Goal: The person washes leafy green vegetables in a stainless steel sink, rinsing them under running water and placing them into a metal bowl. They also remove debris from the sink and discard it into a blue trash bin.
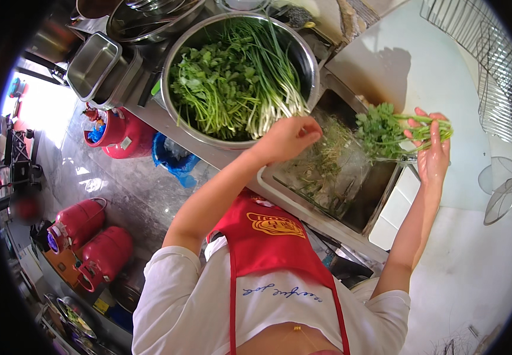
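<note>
My right hand [433,144] holds a small bunch of coriander [378,131] by its stems, above the right side of a sink [373,213]. The leaves point left and the skin looks wet. My left hand [289,138] is loosely curled at the near rim of a large steel bowl [167,100], with nothing visible in it. Inside the bowl, leafy coriander [214,84] lies on the left and spring onions [289,84] on the right, their white ends towards me. Roots and stem scraps [331,155] lie in the sink.
Steel pans [94,66] stand left of the bowl. Below the counter are a red gas cylinder [134,137] and a blue-lined bin [171,157]. Two more red cylinders [105,255] are further left. Wire racks [489,57] and mesh strainers [502,202] are on the right.
</note>
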{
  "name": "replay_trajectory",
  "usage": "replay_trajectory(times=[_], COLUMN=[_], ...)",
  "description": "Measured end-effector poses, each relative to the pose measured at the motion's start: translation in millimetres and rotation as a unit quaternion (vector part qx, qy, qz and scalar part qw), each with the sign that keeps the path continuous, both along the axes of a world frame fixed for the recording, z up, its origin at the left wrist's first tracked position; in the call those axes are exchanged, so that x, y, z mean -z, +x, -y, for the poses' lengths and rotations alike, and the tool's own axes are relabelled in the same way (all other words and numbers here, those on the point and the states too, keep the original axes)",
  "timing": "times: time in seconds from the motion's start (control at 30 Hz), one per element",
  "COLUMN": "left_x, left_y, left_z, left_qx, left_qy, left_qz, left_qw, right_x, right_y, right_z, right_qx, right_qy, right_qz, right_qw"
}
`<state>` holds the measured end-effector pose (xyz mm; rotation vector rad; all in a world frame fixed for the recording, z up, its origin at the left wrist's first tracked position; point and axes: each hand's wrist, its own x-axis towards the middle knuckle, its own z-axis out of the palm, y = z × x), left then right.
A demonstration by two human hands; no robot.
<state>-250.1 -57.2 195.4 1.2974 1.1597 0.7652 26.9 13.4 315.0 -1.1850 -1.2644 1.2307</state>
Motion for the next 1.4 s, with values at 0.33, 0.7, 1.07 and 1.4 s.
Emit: replay_trajectory(times=[0.33, 0.7, 1.07, 1.4], left_x=[2, 16, -9, 26], left_y=[-167, -179, -158, 56], left_z=[-9, 8, -30, -30], left_qx=[-0.302, -0.273, -0.25, 0.068], left_qy=[0.093, 0.034, 0.079, 0.21], left_qz=[-0.052, -0.251, -0.24, -0.091], left_qw=[0.947, 0.928, 0.935, 0.971], right_x=[17, 137, 126, 185], right_y=[-232, -237, -187, -21], right_z=[-52, 5, -18, 12], right_qx=[-0.327, -0.473, -0.228, -0.069], right_qy=[0.31, 0.262, 0.234, -0.185], right_qz=[-0.018, 0.435, 0.327, -0.064], right_qw=[0.893, 0.72, 0.887, 0.978])
